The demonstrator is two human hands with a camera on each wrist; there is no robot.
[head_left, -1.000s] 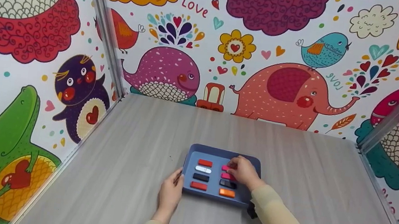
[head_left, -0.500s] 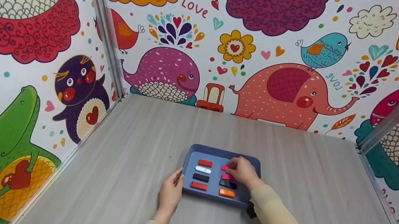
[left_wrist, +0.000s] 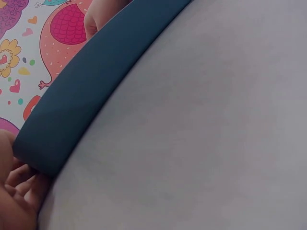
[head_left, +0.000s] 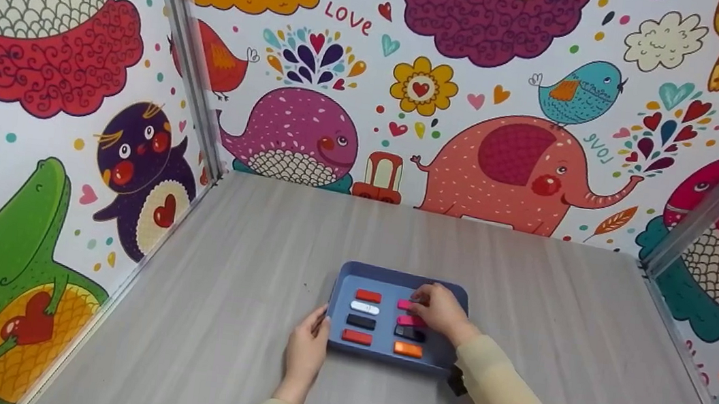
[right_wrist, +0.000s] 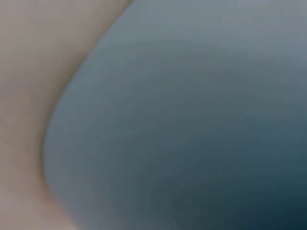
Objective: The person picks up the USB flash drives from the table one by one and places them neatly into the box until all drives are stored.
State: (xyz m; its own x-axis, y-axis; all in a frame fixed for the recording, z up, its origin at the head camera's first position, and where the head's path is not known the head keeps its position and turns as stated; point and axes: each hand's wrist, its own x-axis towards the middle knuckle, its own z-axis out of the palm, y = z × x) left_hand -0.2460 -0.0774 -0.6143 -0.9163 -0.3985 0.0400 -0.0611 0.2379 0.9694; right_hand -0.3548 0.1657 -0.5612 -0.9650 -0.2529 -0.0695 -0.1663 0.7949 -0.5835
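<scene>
A shallow blue tray (head_left: 375,355) lies on the table, holding two columns of small sticks that look like USB flash drives. My left hand (head_left: 307,346) grips the tray's left side; in the left wrist view its fingers (left_wrist: 36,189) curl around the tray corner. Over the right column, my right hand (head_left: 442,312) pinches the farthest pink USB flash drive (head_left: 403,304), partly covering it. Just nearer lie a second pink drive (head_left: 409,320), a black one (head_left: 410,334) and an orange one (head_left: 408,350). The right wrist view is filled by a blurred blue-grey surface.
The left column has a red drive (head_left: 368,296), a white one (head_left: 365,308), a black one (head_left: 361,322) and another red one (head_left: 357,337). Cartoon-printed walls (head_left: 324,40) with metal corner posts (head_left: 194,37) border the grey wood-grain table (head_left: 240,283).
Both hands keep their places at the tray and the drives lie as before. Only the head view has shifted very slightly.
</scene>
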